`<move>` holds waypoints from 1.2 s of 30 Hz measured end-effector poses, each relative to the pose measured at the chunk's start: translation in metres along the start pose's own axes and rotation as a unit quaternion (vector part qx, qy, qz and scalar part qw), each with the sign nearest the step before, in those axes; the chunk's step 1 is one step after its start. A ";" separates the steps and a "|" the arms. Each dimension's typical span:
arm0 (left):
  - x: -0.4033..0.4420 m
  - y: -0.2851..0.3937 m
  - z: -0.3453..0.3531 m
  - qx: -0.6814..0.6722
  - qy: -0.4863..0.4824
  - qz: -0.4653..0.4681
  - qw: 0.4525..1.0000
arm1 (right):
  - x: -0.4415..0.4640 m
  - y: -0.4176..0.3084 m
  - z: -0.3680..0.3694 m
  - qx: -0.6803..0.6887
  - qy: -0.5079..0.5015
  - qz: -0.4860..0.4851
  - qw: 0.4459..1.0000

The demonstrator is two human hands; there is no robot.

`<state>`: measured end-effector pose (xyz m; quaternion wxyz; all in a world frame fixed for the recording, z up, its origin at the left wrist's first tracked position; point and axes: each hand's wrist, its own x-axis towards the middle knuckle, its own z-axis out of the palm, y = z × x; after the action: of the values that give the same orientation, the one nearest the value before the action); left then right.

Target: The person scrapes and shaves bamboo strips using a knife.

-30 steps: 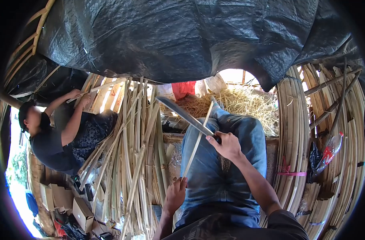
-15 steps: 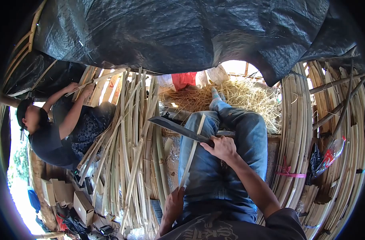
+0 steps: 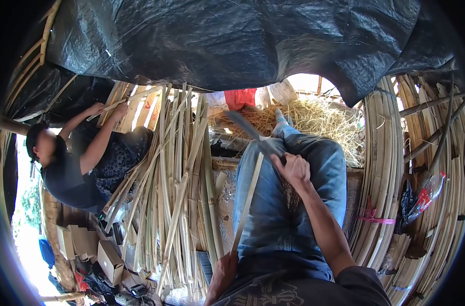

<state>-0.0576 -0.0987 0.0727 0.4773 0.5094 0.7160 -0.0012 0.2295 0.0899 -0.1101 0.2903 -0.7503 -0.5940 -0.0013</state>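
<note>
In my right hand (image 3: 294, 170) is a machete (image 3: 254, 133), its handle gripped above my thighs and its dark, motion-blurred blade pointing up and to the left. My left hand (image 3: 224, 270) is closed around the lower end of a pale bamboo strip (image 3: 248, 200), near my left hip. The strip slants upward over my left thigh in jeans (image 3: 314, 158), and its top end lies just below the blade, apart from it.
Many bamboo strips (image 3: 176, 194) lean to my left, beside a seated person (image 3: 72, 173) holding a strip. Cardboard boxes (image 3: 110, 261) stand at lower left. Bundled bamboo (image 3: 377, 168) with a pink tie and a plastic bottle (image 3: 428, 196) are at right. Straw (image 3: 324, 125) lies ahead; black tarp (image 3: 232, 41) hangs above.
The machete has lifted off the bamboo strip and swung up, its tip now higher and farther right. My left hand still grips the strip in nearly the same place.
</note>
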 end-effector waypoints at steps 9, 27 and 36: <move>0.028 -0.029 0.010 -0.003 0.040 0.095 0.995 | 0.015 0.005 -0.043 0.365 -0.204 0.252 0.873; 0.057 0.006 0.012 0.215 0.138 0.147 0.956 | -0.018 -0.032 -0.056 0.056 -0.230 -0.039 0.971; 0.043 -0.005 0.008 0.224 0.120 0.125 0.959 | -0.021 -0.022 -0.040 0.049 -0.168 -0.041 0.984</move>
<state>-0.0569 -0.0736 0.0362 0.2578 0.6855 0.6797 -0.0407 0.2174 0.0567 -0.0744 0.2224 -0.6999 -0.6638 0.1415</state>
